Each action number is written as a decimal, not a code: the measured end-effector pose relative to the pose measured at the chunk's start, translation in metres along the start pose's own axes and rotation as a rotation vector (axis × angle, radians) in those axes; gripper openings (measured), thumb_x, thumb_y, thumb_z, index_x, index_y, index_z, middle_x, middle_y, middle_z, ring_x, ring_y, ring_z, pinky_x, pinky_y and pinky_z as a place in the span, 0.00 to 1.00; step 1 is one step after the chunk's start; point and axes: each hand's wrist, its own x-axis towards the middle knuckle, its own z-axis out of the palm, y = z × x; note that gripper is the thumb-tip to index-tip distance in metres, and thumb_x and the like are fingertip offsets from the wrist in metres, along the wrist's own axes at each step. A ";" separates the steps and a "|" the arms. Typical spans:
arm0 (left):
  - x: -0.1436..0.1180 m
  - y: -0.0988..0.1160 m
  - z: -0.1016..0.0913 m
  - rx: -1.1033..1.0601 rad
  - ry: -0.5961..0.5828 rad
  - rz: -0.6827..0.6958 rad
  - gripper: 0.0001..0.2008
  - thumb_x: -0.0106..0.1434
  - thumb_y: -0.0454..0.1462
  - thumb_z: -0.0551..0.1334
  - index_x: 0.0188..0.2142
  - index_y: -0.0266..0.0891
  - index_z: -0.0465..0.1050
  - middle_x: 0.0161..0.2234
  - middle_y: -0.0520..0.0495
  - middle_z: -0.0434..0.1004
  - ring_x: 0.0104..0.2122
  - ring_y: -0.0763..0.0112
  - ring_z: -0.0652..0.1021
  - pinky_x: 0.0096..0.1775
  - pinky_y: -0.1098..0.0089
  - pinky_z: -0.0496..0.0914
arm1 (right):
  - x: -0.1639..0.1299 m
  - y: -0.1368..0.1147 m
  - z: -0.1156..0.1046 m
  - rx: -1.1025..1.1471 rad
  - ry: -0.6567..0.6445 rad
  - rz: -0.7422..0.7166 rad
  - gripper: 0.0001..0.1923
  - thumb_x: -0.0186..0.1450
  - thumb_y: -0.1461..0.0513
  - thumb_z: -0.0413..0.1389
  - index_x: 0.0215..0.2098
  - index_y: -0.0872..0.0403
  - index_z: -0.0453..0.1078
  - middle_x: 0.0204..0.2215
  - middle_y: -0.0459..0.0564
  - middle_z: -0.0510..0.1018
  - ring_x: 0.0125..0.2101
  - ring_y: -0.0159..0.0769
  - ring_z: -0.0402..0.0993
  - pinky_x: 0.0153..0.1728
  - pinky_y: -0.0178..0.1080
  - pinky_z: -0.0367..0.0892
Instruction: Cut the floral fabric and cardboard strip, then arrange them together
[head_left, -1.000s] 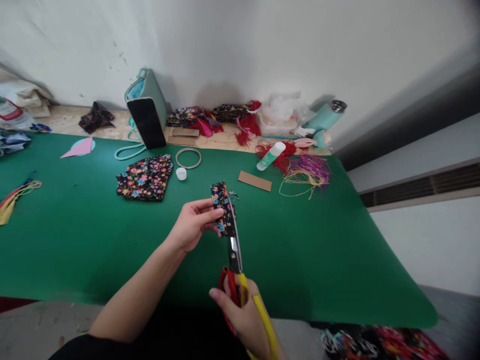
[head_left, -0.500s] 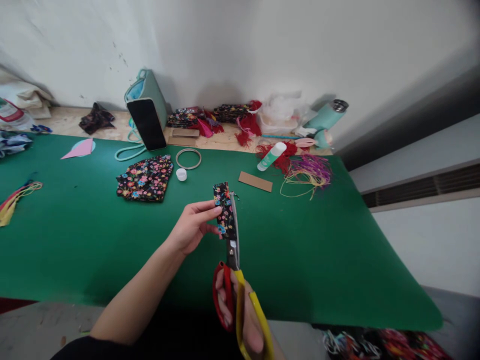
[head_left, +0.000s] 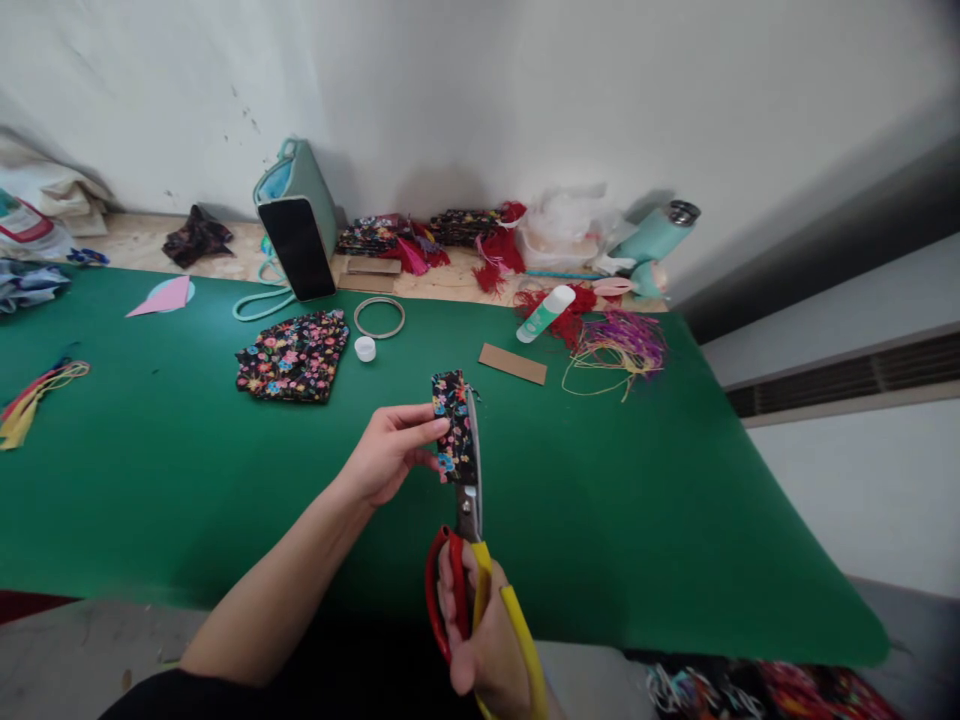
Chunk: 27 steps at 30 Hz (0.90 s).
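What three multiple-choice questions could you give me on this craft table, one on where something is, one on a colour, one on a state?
1. Where does the white cap lie?
A. between the floral cloth on the mat and the ring
B. on the cardboard strip
C. inside the bag

2. What colours are the scissors' handles?
A. blue and white
B. red and yellow
C. both black

3. How is the floral strip held?
A. lying flat on the mat
B. tucked under the phone
C. pinched up off the mat in the left hand

Answers:
1. A: the cap sits on the green mat beside the floral cloth, just below the ring.
2. B: the right hand grips one red loop and one yellow.
3. C: the left hand holds it upright against the blades.
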 end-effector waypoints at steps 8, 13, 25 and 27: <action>0.001 0.000 -0.001 0.001 0.006 -0.004 0.13 0.47 0.38 0.73 0.32 0.31 0.80 0.25 0.47 0.76 0.20 0.75 0.74 0.20 0.74 0.72 | 0.000 -0.015 0.005 -0.072 0.042 0.071 0.48 0.14 0.34 0.62 0.28 0.50 0.58 0.20 0.36 0.59 0.19 0.25 0.50 0.15 0.30 0.55; 0.000 -0.003 0.002 -0.018 0.002 -0.016 0.14 0.47 0.38 0.73 0.31 0.30 0.80 0.25 0.46 0.76 0.20 0.75 0.74 0.20 0.73 0.71 | 0.004 -0.019 0.010 -0.041 0.062 0.026 0.45 0.17 0.37 0.66 0.28 0.49 0.59 0.21 0.39 0.61 0.19 0.28 0.56 0.16 0.32 0.62; 0.006 -0.005 0.002 -0.300 -0.027 -0.065 0.12 0.51 0.29 0.69 0.38 0.28 0.78 0.27 0.46 0.75 0.27 0.75 0.75 0.32 0.74 0.70 | -0.003 -0.019 -0.004 0.224 -0.299 0.022 0.46 0.36 0.23 0.45 0.32 0.51 0.64 0.22 0.45 0.65 0.15 0.31 0.61 0.09 0.34 0.61; 0.006 -0.004 0.002 -0.366 -0.031 -0.064 0.12 0.54 0.27 0.64 0.40 0.26 0.76 0.27 0.47 0.72 0.26 0.77 0.73 0.33 0.75 0.69 | -0.003 -0.020 -0.004 0.237 -0.302 0.021 0.45 0.38 0.24 0.45 0.32 0.51 0.65 0.22 0.46 0.65 0.16 0.33 0.63 0.09 0.34 0.62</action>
